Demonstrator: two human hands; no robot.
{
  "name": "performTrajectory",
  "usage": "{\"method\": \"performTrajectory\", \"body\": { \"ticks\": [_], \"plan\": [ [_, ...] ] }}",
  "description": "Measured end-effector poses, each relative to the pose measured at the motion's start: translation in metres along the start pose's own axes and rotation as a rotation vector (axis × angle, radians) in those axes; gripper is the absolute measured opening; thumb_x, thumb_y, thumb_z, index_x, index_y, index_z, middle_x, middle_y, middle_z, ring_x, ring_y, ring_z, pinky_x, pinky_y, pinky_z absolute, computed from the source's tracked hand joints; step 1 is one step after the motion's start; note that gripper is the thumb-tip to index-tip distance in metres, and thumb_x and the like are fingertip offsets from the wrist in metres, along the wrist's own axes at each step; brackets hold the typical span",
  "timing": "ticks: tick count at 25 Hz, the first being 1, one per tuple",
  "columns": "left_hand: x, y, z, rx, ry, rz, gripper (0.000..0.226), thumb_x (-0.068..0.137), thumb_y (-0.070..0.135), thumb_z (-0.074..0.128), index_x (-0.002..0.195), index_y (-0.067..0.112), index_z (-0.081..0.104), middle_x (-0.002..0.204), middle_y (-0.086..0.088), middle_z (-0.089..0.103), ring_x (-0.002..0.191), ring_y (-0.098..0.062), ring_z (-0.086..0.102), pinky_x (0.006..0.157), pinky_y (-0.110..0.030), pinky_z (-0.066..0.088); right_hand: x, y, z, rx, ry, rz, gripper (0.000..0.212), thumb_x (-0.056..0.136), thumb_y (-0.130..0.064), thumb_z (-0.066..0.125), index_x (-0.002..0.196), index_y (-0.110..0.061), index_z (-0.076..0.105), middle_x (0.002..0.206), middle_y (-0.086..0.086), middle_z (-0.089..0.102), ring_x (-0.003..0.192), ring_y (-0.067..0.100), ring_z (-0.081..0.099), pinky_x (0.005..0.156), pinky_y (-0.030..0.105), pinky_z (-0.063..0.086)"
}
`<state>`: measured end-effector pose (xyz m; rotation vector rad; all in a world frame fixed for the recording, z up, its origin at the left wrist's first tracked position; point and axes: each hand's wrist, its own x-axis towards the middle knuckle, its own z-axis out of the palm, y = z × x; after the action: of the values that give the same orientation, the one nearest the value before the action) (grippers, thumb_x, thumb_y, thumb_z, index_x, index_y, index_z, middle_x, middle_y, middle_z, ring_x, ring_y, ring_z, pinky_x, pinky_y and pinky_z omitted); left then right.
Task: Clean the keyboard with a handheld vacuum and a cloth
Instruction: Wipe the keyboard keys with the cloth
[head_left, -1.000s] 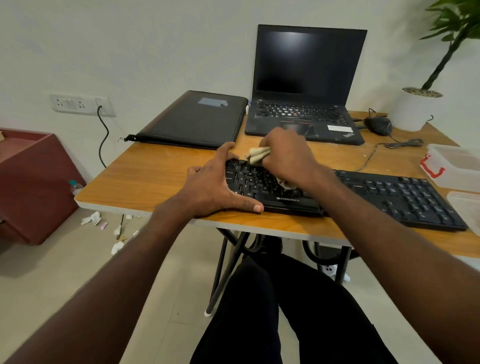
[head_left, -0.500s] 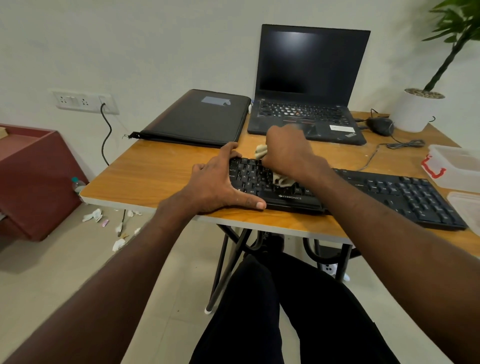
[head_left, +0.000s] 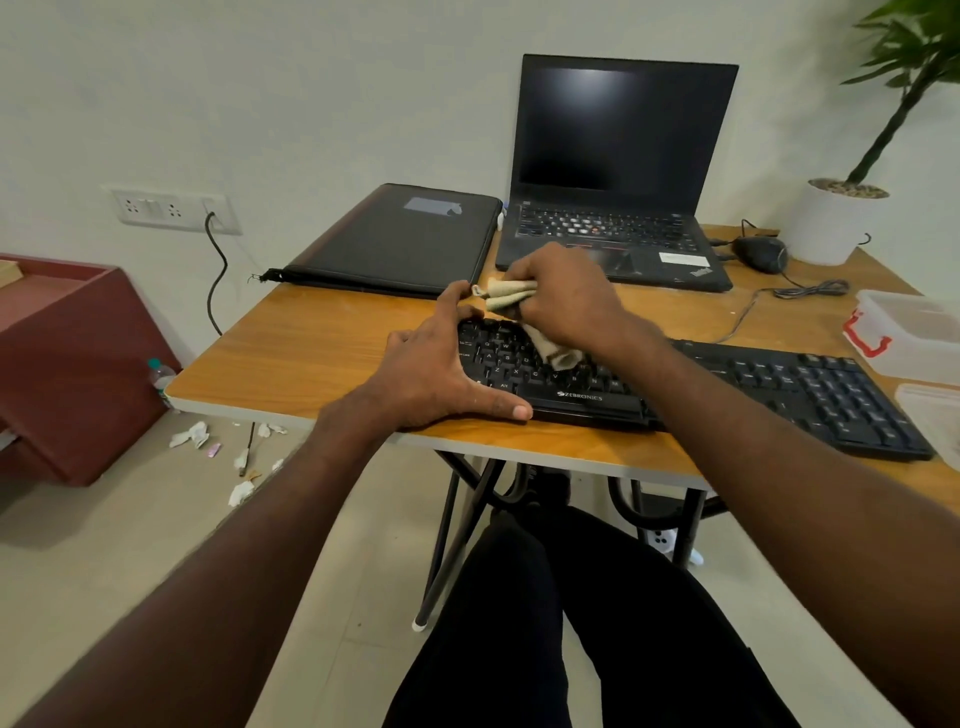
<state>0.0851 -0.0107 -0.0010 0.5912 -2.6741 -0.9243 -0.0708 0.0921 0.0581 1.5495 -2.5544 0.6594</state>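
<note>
On table (head_left: 322, 353), left hand (head_left: 436, 374) flat, bracing keyboard (head_left: 779, 384); right hand (head_left: 566, 301) clutches cloth (head_left: 511, 296); hard wiping could snag keycaps.

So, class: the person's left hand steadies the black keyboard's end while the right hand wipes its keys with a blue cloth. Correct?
Not quite: the head view shows a beige cloth, not blue. The left hand does steady the black keyboard, and the right hand wipes.

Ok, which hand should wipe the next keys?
Right. The right hand already grips the cloth over the keyboard, while the left hand rests on its end, steadying it.
</note>
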Motion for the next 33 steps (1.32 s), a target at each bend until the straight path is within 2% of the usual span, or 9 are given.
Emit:
{"method": "performTrajectory", "body": {
  "ticks": [4,7,9,14,17,22,27,30,33],
  "plan": [
    [0.0,0.0,-0.001,-0.01,-0.002,0.002,0.163,0.038,0.097,0.079,0.167,0.034,0.001,0.167,0.011,0.038,0.152,-0.021,0.035,0.113,-0.037,0.014,-0.004,-0.006,0.013,-0.091,-0.043,-0.011,0.027,0.086,-0.011,0.074,0.107,-0.027,0.079,0.096,-0.001,0.075,0.089,0.016,0.067,0.079,0.04,0.059],
    [0.001,-0.003,-0.002,0.003,-0.011,0.001,0.163,0.033,0.099,0.072,0.167,0.034,0.005,0.164,0.015,0.04,0.15,-0.017,0.038,0.113,-0.037,0.015,-0.005,0.012,-0.002,-0.134,-0.07,0.038,0.026,0.088,-0.012,0.075,0.111,-0.024,0.078,0.103,-0.001,0.074,0.095,0.015,0.066,0.083,0.036,0.057],
    [0.002,-0.002,0.0,0.01,-0.013,-0.005,0.163,0.032,0.099,0.072,0.167,0.033,0.008,0.164,0.014,0.04,0.15,-0.017,0.038,0.115,-0.038,0.014,-0.005,0.021,-0.014,-0.121,-0.105,0.114,0.026,0.088,-0.014,0.077,0.112,-0.023,0.078,0.106,0.0,0.074,0.096,0.014,0.064,0.079,0.032,0.052],
    [0.002,0.0,-0.002,0.008,-0.025,0.003,0.164,0.032,0.101,0.069,0.167,0.033,0.006,0.167,0.013,0.038,0.152,-0.019,0.036,0.115,-0.04,0.014,0.003,0.021,-0.017,-0.213,0.034,0.179,0.03,0.086,-0.032,0.081,0.108,-0.013,0.074,0.086,0.001,0.063,0.082,0.019,0.059,0.068,0.035,0.047],
    [0.003,0.008,0.004,0.004,0.019,0.037,0.156,0.041,0.103,0.064,0.167,0.032,0.006,0.169,0.01,0.037,0.154,-0.018,0.035,0.121,-0.047,0.015,0.005,0.023,-0.01,-0.153,-0.07,0.207,0.031,0.088,-0.027,0.078,0.112,-0.01,0.073,0.09,0.001,0.065,0.087,0.018,0.062,0.069,0.034,0.049],
    [0.007,0.015,0.017,0.105,0.054,0.077,0.159,0.039,0.112,0.051,0.168,0.029,0.009,0.165,0.008,0.044,0.149,-0.017,0.043,0.124,-0.051,0.019,-0.006,0.015,-0.001,-0.183,-0.019,0.118,0.02,0.089,-0.017,0.073,0.108,-0.011,0.073,0.087,0.002,0.065,0.082,0.019,0.062,0.067,0.033,0.048],
    [0.008,0.015,0.016,0.143,0.076,0.08,0.156,0.04,0.113,0.048,0.166,0.028,0.014,0.161,0.009,0.049,0.147,-0.016,0.045,0.124,-0.054,0.019,-0.017,0.02,-0.01,-0.212,-0.05,0.073,0.025,0.088,-0.017,0.073,0.114,-0.015,0.075,0.092,0.002,0.066,0.085,0.018,0.061,0.069,0.033,0.048],
    [0.007,0.015,0.017,0.113,0.077,0.076,0.155,0.041,0.111,0.052,0.166,0.028,0.016,0.161,0.009,0.049,0.148,-0.015,0.043,0.127,-0.053,0.015,-0.016,0.019,-0.007,-0.237,0.021,0.105,0.023,0.088,-0.013,0.072,0.11,-0.018,0.077,0.095,0.004,0.071,0.088,0.024,0.066,0.069,0.036,0.051],
    [0.008,0.015,0.018,0.133,0.095,0.064,0.149,0.048,0.106,0.056,0.167,0.025,0.015,0.161,0.01,0.049,0.151,-0.014,0.039,0.126,-0.051,0.009,-0.021,0.013,-0.004,-0.306,0.006,0.086,0.023,0.089,-0.014,0.073,0.111,-0.019,0.076,0.101,0.007,0.072,0.092,0.024,0.067,0.068,0.035,0.048]
  ]
}}
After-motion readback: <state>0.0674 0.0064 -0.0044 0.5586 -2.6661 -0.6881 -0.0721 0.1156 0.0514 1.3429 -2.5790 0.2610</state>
